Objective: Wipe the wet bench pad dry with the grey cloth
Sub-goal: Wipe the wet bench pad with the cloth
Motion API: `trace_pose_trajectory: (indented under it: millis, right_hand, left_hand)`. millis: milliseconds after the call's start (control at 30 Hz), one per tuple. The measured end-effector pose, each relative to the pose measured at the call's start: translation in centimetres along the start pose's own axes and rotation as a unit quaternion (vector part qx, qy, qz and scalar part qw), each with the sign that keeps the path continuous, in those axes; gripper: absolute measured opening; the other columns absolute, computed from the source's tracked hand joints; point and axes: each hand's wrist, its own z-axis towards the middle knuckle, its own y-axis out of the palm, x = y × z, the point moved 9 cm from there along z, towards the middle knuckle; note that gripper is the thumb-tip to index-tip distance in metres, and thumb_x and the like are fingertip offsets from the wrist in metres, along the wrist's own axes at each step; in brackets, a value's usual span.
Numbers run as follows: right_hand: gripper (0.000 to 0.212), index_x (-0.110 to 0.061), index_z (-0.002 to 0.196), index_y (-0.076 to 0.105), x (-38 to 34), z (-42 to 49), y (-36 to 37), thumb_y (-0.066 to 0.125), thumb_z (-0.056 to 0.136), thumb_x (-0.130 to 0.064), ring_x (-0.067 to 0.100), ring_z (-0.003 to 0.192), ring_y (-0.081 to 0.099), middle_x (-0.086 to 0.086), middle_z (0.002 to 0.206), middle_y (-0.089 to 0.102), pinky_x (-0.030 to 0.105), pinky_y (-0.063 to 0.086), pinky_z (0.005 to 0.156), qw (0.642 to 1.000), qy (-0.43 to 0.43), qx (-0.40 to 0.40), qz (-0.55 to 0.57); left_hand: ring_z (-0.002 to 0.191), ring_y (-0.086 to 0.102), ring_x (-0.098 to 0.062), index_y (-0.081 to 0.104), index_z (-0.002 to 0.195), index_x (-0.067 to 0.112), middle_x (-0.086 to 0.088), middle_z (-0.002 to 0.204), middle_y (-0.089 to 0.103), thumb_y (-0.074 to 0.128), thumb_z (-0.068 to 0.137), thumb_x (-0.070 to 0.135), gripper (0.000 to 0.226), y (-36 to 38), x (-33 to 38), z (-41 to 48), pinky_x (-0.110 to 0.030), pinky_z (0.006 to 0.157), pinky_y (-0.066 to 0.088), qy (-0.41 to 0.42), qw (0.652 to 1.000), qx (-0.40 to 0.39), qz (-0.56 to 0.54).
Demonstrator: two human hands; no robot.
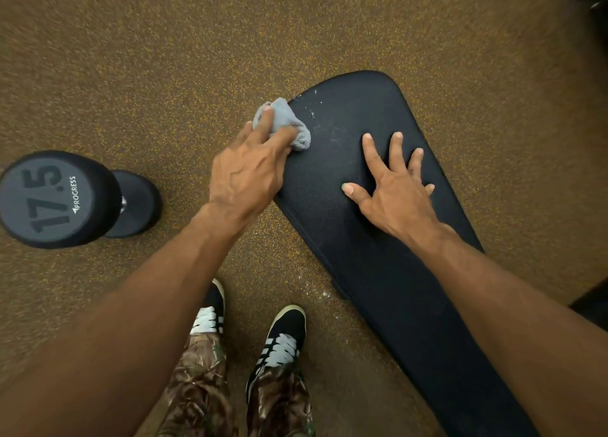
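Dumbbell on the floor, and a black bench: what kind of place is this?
Probably a gym: a dumbbell marked 17.5 stands on the speckled floor, near a padded black bench.

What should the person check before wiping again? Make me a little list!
1. Grey cloth in hand: ok, the left hand grips it bunched up.
2. Cloth on the bench pad: ok, it sits at the pad's left edge.
3. Pad held steady: ok, the right hand lies flat on it, fingers spread.
4. Pad dry: not ok, water drops show right beside the cloth.
5. Cloth dry enough to soak up more: cannot tell.
6. Dumbbell out of the way: ok, it lies on the floor, apart from the pad.
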Motion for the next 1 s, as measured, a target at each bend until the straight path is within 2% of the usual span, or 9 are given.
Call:
trace_pose_trajectory:
  millis: [133,200,300,367,533,667,833,900,1000]
  right_hand:
    - [0.081,-0.048,0.152,-0.007,0.1,-0.2,0.0,0.043,0.092,-0.067,0.042,0.148,-0.015,-0.002,0.164,-0.019,0.079,0.018,0.104,1.0,0.002,-0.007,0.001]
    - [0.081,-0.048,0.153,-0.007,0.2,-0.2,0.0,0.044,0.092,-0.067,0.042,0.148,-0.014,-0.002,0.164,-0.018,0.08,0.017,0.104,1.0,0.003,-0.005,0.004]
    - [0.081,-0.048,0.153,-0.006,0.3,-0.3,-0.1,0.044,0.091,-0.067,0.042,0.148,-0.014,-0.003,0.164,-0.018,0.08,0.017,0.104,1.0,0.007,-0.005,0.006]
    - [0.082,-0.048,0.152,-0.006,0.2,-0.2,-0.1,0.044,0.091,-0.067,0.041,0.148,-0.015,-0.003,0.164,-0.019,0.079,0.016,0.105,1.0,0.01,-0.007,0.01]
    - [0.083,-0.05,0.152,-0.005,0.1,-0.2,-0.3,0.047,0.09,-0.067,0.039,0.149,-0.015,-0.005,0.164,-0.019,0.078,0.017,0.106,1.0,0.018,-0.009,0.018]
    - [0.087,-0.049,0.153,0.001,0.1,-0.2,-0.9,0.055,0.087,-0.065,0.039,0.15,-0.008,-0.005,0.165,-0.012,0.076,0.02,0.107,0.999,0.033,-0.006,0.03]
    - [0.089,-0.048,0.151,0.018,-0.7,-0.6,-2.6,0.059,0.077,-0.075,0.041,0.149,0.011,0.001,0.166,0.006,0.058,0.025,0.115,0.991,0.083,0.032,0.096]
    - [0.094,-0.048,0.151,0.014,-2.3,-1.0,-2.4,0.059,0.074,-0.078,0.041,0.149,0.007,-0.001,0.166,0.0,0.065,0.025,0.113,0.992,0.091,0.037,0.085]
    - [0.105,-0.048,0.153,0.005,-3.5,-1.3,-1.3,0.062,0.07,-0.079,0.04,0.15,-0.002,-0.003,0.165,-0.011,0.075,0.022,0.106,0.989,0.126,0.03,0.072]
  left_hand:
    - [0.115,0.061,-0.039,0.048,0.136,0.036,-0.007,0.148,0.048,0.034,0.108,0.035,0.031,-0.1,0.9,0.3,-0.048,0.075,0.056,0.012,1.0,0.006,0.005]
    - [0.092,0.067,-0.038,0.056,0.131,0.028,-0.01,0.125,0.063,0.036,0.11,0.025,0.029,-1.3,0.8,1.0,-0.043,0.063,0.049,-0.006,0.999,0.022,0.022]
    - [0.066,0.057,-0.03,0.06,0.123,0.02,-0.011,0.097,0.067,0.035,0.11,0.024,0.028,-2.5,1.8,3.1,-0.038,0.057,0.036,-0.042,0.998,0.037,0.025]
    - [0.073,0.06,-0.034,0.059,0.122,0.017,-0.012,0.104,0.066,0.036,0.11,0.024,0.027,-2.3,2.7,4.4,-0.041,0.057,0.038,-0.019,0.999,0.034,0.026]
    - [0.129,0.056,-0.034,0.056,0.134,0.029,0.002,0.143,0.057,0.044,0.107,0.027,0.029,-0.6,2.1,1.2,-0.05,0.073,0.058,0.106,0.994,0.018,0.01]
    - [0.12,0.062,-0.038,0.05,0.138,0.037,0.0,0.152,0.048,0.041,0.108,0.039,0.032,-1.0,0.2,1.0,-0.049,0.073,0.057,0.102,0.995,-0.01,0.008]
    - [0.085,0.066,-0.042,0.053,0.129,0.026,-0.007,0.134,0.055,0.029,0.11,0.039,0.033,-1.6,2.3,4.7,-0.042,0.059,0.037,0.052,0.999,-0.011,0.013]
    - [0.09,0.067,-0.041,0.055,0.128,0.027,-0.006,0.139,0.054,0.03,0.11,0.037,0.032,-1.5,3.2,5.8,-0.042,0.06,0.038,0.045,0.999,-0.004,0.014]
    - [0.123,0.056,-0.037,0.053,0.137,0.032,-0.004,0.152,0.046,0.039,0.108,0.031,0.033,-0.2,4.0,5.6,-0.047,0.074,0.052,0.086,0.995,-0.017,0.042]
